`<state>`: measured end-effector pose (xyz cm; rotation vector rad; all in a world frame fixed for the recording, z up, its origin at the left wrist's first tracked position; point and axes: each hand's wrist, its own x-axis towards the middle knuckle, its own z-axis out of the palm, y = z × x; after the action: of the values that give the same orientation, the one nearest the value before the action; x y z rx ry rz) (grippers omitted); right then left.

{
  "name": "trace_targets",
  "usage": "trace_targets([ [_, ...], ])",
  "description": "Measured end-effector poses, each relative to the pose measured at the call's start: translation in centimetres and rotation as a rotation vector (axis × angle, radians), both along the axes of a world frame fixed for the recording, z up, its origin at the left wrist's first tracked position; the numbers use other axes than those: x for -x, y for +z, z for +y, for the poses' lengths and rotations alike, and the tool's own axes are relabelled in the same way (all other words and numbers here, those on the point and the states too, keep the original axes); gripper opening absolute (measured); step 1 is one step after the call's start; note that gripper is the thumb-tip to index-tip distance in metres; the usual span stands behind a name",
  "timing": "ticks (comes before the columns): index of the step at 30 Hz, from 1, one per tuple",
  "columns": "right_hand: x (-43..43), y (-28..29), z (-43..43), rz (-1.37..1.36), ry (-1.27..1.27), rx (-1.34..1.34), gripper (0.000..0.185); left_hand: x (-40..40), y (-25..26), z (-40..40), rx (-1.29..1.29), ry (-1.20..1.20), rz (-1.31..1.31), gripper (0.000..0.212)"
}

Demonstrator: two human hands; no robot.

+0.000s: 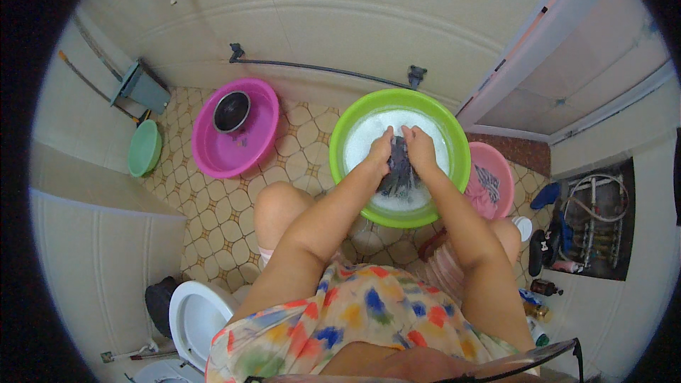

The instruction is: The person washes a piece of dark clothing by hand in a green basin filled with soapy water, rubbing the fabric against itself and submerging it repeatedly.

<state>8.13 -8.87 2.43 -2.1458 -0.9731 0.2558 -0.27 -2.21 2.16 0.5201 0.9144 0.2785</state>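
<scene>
Between my two hands a dark wet cloth (399,167) hangs down into a green plastic basin (340,130). White suds (367,126) cover the water around it. My left hand (381,150) grips the cloth along its left side, and my right hand (420,148) grips its right side. Both hands are over the middle of the basin, with thumbs and fingertips close together at the cloth's upper end. The lower part of the cloth spreads into the foam, where its end is hard to make out.
A pink basin (508,191) with clothes stands right of the green one. At left, a magenta basin (201,141) holds a dark round bowl (232,111), near a small green basin (144,149). A toilet (183,319) is at lower left. Slippers (537,252) and bottles (544,287) line the right wall.
</scene>
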Motion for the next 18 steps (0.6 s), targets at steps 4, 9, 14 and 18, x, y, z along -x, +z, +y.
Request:
trace_targets([
  [4,-1.9,-3.0,0.3,0.126,0.008,-0.02,0.028,0.4,-4.4,2.7,-0.27,0.116,0.041,0.027],
  [9,-2.6,-7.1,-1.3,0.121,0.3,0.346,0.035,0.4,-3.4,2.4,-0.234,0.049,0.03,0.031],
  [14,-2.6,-6.4,-0.4,-0.034,0.167,0.43,0.037,0.8,-6.0,2.9,-0.356,0.08,0.138,0.036],
  [18,-3.9,-9.5,-1.1,0.242,-0.032,0.028,0.032,-1.1,-4.1,1.4,0.11,-0.187,0.017,0.043],
])
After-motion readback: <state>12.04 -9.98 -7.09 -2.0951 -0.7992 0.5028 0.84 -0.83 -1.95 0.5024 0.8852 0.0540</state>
